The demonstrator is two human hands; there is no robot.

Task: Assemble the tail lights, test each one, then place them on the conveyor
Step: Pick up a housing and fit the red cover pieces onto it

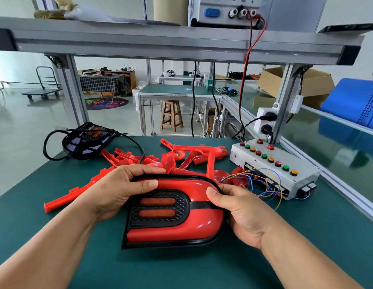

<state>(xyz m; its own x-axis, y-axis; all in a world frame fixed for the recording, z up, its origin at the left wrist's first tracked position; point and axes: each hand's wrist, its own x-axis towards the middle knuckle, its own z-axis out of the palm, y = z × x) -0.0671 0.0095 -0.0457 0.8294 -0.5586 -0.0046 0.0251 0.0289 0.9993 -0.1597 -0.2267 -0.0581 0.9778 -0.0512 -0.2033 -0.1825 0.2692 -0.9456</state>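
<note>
A red tail light with a black rim and a black honeycomb insert holding two orange lenses sits in front of me on the green table. My left hand grips its upper left edge, thumb on the red face and fingers curled over the top. At the light's right end my right hand holds it, thumb pressed on the red lens. Behind it lie several loose red lens pieces. A black housing with a black cable rests at the far left.
A grey test box with red, green and orange buttons and loose coloured wires stands at the right. An aluminium frame with a shelf spans overhead, carrying a power supply. A blue bin sits far right.
</note>
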